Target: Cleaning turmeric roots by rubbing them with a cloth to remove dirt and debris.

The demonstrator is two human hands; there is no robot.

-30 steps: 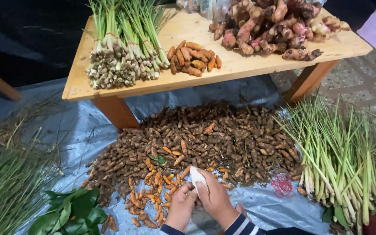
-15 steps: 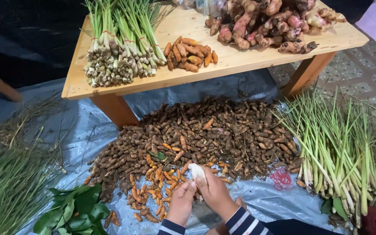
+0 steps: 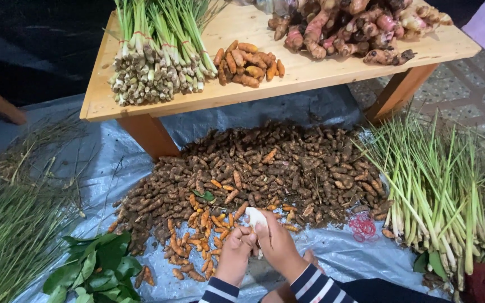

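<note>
**Pale root piece held at near centre**

Left hand (image 3: 236,255) and right hand (image 3: 279,247) both close around a small pale piece (image 3: 256,217), just near of the turmeric pile (image 3: 254,174). Judged light, firm, possibly slick; pinch mid-length. Any blade is hidden; wrists are cut off by the frame edge.

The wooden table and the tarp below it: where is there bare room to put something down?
On the wooden table, bare board lies between the small orange root pile and the pinkish rhizomes. On the grey tarp, a patch is free between the big root heap, the red rubber bands and the right hand. Around both hands it is crowded.
</note>
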